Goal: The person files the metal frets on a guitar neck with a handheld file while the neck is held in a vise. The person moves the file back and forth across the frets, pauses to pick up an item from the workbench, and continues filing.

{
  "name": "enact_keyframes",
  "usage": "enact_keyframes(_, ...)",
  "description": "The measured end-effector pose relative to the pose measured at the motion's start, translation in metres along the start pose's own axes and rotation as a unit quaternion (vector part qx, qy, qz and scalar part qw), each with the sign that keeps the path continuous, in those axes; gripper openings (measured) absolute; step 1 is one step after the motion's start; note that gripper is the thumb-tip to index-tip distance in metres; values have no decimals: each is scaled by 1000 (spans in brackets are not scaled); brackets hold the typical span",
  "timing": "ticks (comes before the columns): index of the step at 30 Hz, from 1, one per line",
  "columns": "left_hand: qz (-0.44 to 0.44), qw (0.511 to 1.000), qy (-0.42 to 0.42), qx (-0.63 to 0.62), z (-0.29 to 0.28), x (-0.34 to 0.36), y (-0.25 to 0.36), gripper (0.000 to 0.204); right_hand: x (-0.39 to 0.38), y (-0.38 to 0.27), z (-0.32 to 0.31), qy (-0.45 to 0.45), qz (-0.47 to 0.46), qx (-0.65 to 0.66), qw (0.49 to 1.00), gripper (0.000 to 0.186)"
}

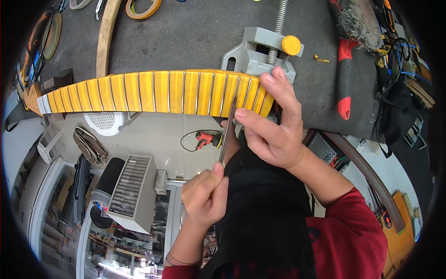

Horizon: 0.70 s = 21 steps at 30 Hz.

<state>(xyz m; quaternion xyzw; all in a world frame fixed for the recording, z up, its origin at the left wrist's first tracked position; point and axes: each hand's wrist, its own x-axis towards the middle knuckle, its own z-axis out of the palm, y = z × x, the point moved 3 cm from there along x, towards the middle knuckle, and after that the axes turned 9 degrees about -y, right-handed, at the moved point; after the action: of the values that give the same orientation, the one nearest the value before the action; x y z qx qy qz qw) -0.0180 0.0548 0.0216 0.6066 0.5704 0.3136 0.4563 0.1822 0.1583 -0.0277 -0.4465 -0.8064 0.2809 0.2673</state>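
A guitar neck, its fingerboard masked with yellow tape between bare metal frets, lies across the bench's near edge. My left hand is closed around the lower end of a thin metal file. The file slants up to the frets near the neck's right end, its tip lying along one of them. My right hand rests at that end with fingers stretched out over the tape. Its thumb tip touches the file beside the neck's lower edge. A grey vise with a yellow knob stands directly behind this end.
On the dark bench top lie a curved wooden strip, a tape roll and a red-and-black handled tool beside steel wool. Below the edge, a red power tool sits on the tiled floor near a white stool.
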Motion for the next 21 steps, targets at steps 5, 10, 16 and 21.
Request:
enact_keyframes(5, -37, 999, -33, 8, -4, 77, 16, 36, 3, -2, 2, 4, -9, 0, 1000, 66)
enact_keyframes(10, 26, 999, 28, 13, 7, 42, 5, 40, 0, 1, 0, 11, -2, -11, 1000, 65)
enact_keyframes(16, 26, 998, -2, 63, 1, 42, 7, 39, 2, -1, 2, 8, -6, -7, 1000, 64)
enact_keyframes(21, 53, 997, 47, 28, 14, 55, -1, 45, 1, 1, 1, 18, -6, -12, 1000, 63)
